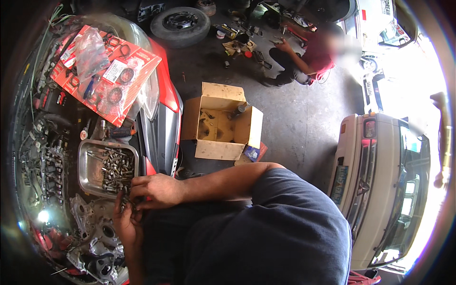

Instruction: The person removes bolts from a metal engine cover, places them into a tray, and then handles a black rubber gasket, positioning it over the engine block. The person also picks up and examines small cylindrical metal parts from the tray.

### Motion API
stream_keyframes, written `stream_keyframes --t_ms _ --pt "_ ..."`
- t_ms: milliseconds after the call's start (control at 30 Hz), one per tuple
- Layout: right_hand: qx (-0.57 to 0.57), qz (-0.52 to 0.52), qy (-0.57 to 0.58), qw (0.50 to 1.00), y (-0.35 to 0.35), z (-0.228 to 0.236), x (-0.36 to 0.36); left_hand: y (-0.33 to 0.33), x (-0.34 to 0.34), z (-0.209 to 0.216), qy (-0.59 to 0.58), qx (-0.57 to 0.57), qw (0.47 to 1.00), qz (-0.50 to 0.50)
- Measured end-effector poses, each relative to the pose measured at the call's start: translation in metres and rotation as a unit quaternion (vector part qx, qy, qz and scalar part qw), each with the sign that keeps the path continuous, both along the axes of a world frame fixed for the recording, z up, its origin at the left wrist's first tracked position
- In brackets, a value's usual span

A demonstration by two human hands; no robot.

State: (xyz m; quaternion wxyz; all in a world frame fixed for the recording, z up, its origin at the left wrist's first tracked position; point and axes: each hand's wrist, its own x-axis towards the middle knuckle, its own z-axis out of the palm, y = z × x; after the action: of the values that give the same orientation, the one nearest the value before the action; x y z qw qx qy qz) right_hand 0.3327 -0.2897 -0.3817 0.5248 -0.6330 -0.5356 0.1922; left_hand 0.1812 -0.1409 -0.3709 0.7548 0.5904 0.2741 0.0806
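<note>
My left hand and my right hand meet at the near right corner of a metal tray. The fingers of both are closed together around a small metal part; its exact kind is too small and covered to tell. Inside the tray lies a heap of loose bolts, mostly toward its right side. The right forearm crosses from the right, while the left comes up from below. Next to the left hand are grey cast metal engine parts.
A red gasket-set package lies over the open engine bay. An orange-and-black handled tool rests behind the tray. On the floor stands an open cardboard box. A wheel, a crouching co-worker and a white van are farther off.
</note>
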Motion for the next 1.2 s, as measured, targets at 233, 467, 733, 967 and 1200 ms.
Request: stream_keyframes --t_ms 233,467,733,967,1200 --pt "0.014 0.003 -0.015 1.000 -0.002 0.005 0.006 -0.003 0.009 0.018 0.008 -0.253 0.964 0.088" --pt "0.075 0.011 -0.001 0.997 0.006 0.019 0.018 -0.004 0.014 0.046 -0.038 -0.194 0.978 0.064" --pt "0.087 0.030 0.021 0.995 0.015 0.041 0.012 -0.005 0.009 0.068 -0.083 -0.204 0.973 0.069" --pt "0.075 0.058 -0.004 0.996 0.017 0.044 0.010 -0.010 0.002 0.070 -0.085 -0.168 0.977 0.101" --pt "0.073 0.077 -0.010 0.994 0.020 0.043 0.005 -0.012 -0.007 0.070 -0.053 -0.146 0.981 0.120"
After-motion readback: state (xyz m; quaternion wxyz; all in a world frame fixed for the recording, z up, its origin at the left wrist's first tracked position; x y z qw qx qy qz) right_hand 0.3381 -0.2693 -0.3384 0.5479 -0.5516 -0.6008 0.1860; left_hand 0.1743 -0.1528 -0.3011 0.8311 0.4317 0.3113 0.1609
